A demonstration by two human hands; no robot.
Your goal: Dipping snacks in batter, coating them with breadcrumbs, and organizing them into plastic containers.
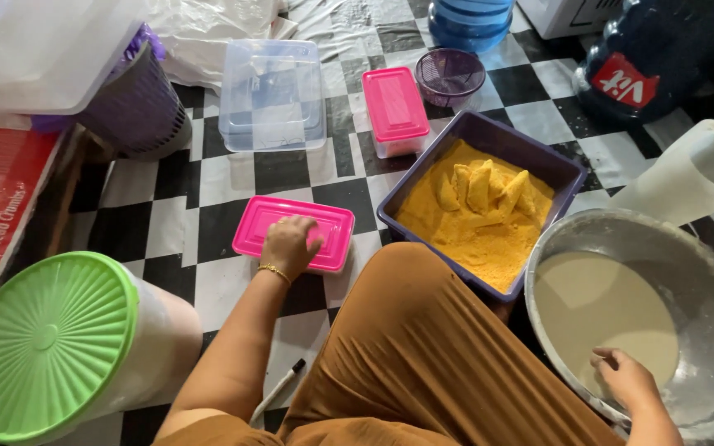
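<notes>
My left hand (288, 244) rests fingers-down on the pink lid of a flat box (292, 231) on the checkered floor, pressing on its near edge. My right hand (624, 379) grips the near rim of a large metal bowl (704, 272) holding pale batter. Between the two stands a purple tub (555, 161) filled with orange-yellow crumbs, with several coated sticks (481, 188) lying in them. My knee in brown cloth fills the lower middle.
A second pink-lidded box (394, 107) and a clear plastic container (272, 93) sit farther back. A green-lidded white tub (51, 343) is at lower left. A purple basket (136, 103), a small purple strainer (449, 76), a blue jug (663, 54) and a pen (278, 388) are around.
</notes>
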